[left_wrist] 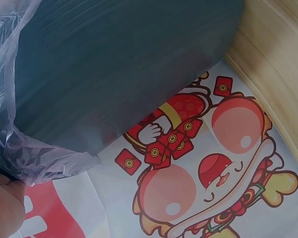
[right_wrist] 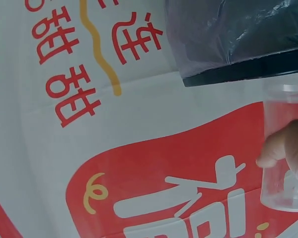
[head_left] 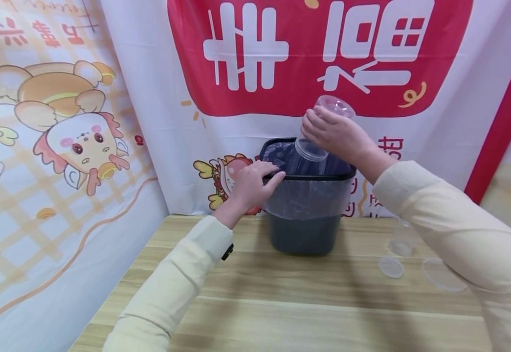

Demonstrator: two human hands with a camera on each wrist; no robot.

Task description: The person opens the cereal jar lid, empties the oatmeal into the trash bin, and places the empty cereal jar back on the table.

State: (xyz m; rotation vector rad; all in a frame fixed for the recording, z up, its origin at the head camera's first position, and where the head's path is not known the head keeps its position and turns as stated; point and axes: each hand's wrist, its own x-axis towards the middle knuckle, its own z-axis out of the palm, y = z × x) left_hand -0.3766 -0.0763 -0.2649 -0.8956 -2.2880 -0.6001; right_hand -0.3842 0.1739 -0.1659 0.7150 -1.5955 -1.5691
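Observation:
A dark bin (head_left: 305,234) lined with a translucent bag (head_left: 305,200) stands at the back of the wooden table. At its left rim my left hand (head_left: 253,186) grips the edge, fingers over the top; part of that hand shows in the left wrist view at the lower left. My right hand (head_left: 336,132) holds a clear plastic cup (head_left: 311,149) tilted above the bin's mouth, with one end down toward the opening. In the right wrist view the cup (right_wrist: 283,191) appears beside the bin's black rim (right_wrist: 248,72), with fingers around its side.
On the table (head_left: 273,313) at the right are another clear cup (head_left: 401,244), a small round clear lid (head_left: 390,267) and a larger clear disc (head_left: 442,275) partly behind my sleeve. A printed cloth (head_left: 141,122) hangs behind and to the left.

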